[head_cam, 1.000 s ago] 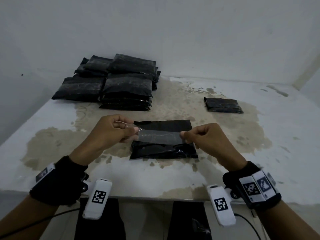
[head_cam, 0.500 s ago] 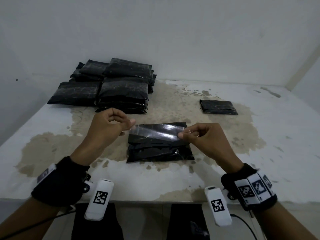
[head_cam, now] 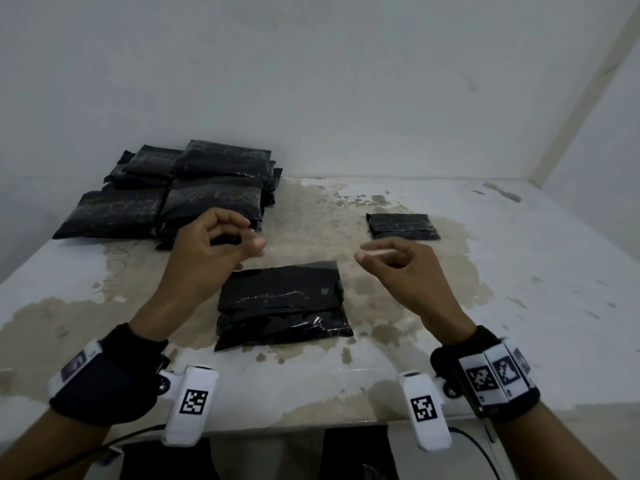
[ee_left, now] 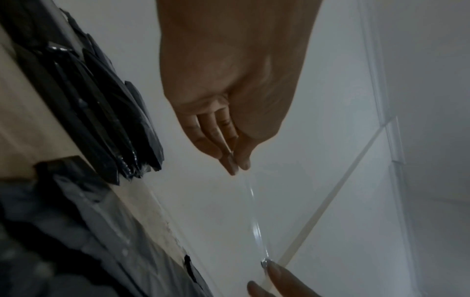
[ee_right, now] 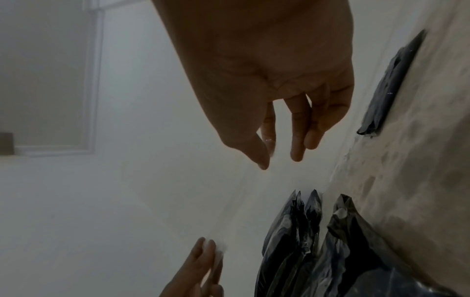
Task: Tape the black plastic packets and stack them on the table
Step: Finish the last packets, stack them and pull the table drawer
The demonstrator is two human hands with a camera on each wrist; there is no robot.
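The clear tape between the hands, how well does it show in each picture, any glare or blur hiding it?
Head view: the tape is almost invisible between the left hand and right hand; the light is dim. Left wrist view: the tape shows edge-on as a thin glinting line, and the near packets are blurred. Right wrist view: only a faint haze, soft focus throughout.

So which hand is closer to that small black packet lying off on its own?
Right. The right hand hovers just in front of the small packet; the left hand is farther off, by the big stack.
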